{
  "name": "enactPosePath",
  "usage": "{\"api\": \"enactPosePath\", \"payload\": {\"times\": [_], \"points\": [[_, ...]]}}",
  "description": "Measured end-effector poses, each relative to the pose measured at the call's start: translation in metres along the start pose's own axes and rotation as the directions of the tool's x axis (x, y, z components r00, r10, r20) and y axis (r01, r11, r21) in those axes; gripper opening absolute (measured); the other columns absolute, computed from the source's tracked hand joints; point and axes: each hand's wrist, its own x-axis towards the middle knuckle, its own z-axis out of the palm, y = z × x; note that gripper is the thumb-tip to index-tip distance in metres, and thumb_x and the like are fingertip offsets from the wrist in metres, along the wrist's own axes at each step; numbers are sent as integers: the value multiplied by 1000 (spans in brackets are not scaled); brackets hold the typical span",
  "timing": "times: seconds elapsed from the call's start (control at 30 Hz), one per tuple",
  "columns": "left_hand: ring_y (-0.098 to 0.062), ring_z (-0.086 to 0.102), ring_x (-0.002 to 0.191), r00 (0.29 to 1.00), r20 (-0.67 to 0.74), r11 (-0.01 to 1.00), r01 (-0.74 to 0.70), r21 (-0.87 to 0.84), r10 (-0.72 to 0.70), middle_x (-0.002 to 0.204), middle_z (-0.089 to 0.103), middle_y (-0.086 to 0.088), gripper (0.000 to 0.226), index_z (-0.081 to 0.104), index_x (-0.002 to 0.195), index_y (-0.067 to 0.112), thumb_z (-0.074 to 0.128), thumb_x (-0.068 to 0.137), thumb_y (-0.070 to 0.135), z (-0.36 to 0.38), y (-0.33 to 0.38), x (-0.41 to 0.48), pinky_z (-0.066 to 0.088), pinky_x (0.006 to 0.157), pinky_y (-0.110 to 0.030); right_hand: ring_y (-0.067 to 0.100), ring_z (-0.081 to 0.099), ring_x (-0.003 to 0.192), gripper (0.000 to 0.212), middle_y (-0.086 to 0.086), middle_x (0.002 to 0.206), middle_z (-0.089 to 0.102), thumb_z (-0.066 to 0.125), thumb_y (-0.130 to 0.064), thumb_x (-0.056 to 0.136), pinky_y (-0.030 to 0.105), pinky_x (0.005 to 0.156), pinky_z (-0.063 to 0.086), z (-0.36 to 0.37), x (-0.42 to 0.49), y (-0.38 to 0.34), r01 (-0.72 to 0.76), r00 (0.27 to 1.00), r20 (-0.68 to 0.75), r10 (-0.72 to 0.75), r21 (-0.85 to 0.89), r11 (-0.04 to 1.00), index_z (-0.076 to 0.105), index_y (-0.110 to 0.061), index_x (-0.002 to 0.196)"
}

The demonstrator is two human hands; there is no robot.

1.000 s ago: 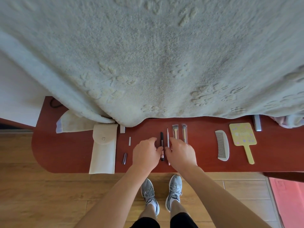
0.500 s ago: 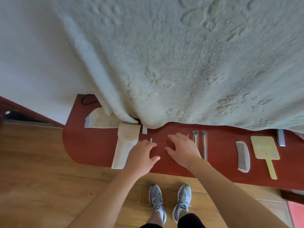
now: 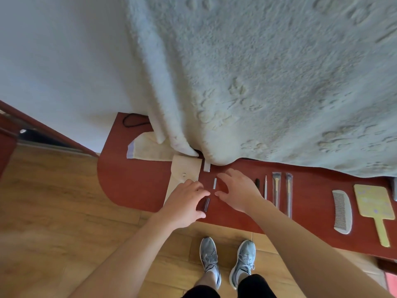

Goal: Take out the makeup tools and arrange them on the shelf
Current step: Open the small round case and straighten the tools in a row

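Shifted left along shelf (image 3: 133,186) since a second ago, off the pen (image 3: 257,182). Left hand (image 3: 184,203) loosely spread, fingertips at dark tube (image 3: 206,204) near front edge, beside pouch (image 3: 182,171). Right hand (image 3: 238,192) spread, empty, by silver stick (image 3: 214,183). Arranging step, probably. Next: pinch, straighten both pieces into the row.

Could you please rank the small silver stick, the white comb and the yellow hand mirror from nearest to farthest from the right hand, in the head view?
1. small silver stick, by the fingertips of the right hand.
2. white comb, well to its right on the shelf.
3. yellow hand mirror, beyond the comb, far right.
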Motion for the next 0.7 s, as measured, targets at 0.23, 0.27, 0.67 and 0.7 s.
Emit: {"api": "enactPosePath", "payload": {"times": [0.23, 0.27, 0.67, 0.7], "points": [[-16, 41, 119, 1000, -2, 999, -31, 27, 31, 131, 50, 7, 59, 50, 138, 27, 69, 85, 45, 5, -3, 5, 36, 101, -32, 19, 45, 117, 62, -2, 126, 50, 60, -50, 86, 32, 93, 44, 7, 8, -5, -14, 1000, 5, 13, 14, 1000, 47, -21, 139], [-16, 42, 118, 999, -5, 999, -34, 23, 34, 130, 51, 7, 58, 51, 137, 27, 69, 85, 45, 5, -3, 5, 36, 101, -32, 19, 45, 117, 61, -2, 126, 50, 60, -49, 86, 32, 93, 44, 8, 9, -6, -16, 1000, 5, 16, 12, 1000, 47, -21, 139], [-16, 42, 116, 999, -18, 999, -39, 23, 39, 128, 53, 9, 54, 53, 135, 27, 68, 86, 45, 9, -3, 8, 36, 100, -31, 21, 50, 110, 50, 1, 118, 54, 62, -42, 87, 33, 85, 47, 11, 12, -8, -12, 1000, -16, 13, 9, 1000, 57, -19, 130], [-16, 42, 116, 999, -20, 999, -38, 23, 39, 128, 53, 8, 54, 54, 135, 26, 68, 86, 45, 9, -3, 8, 36, 100, -32, 21, 50, 110, 49, 1, 118, 54, 62, -42, 87, 33, 85, 48, 12, 12, -8, -11, 1000, -17, 11, 11, 1000, 57, -19, 130]]}}
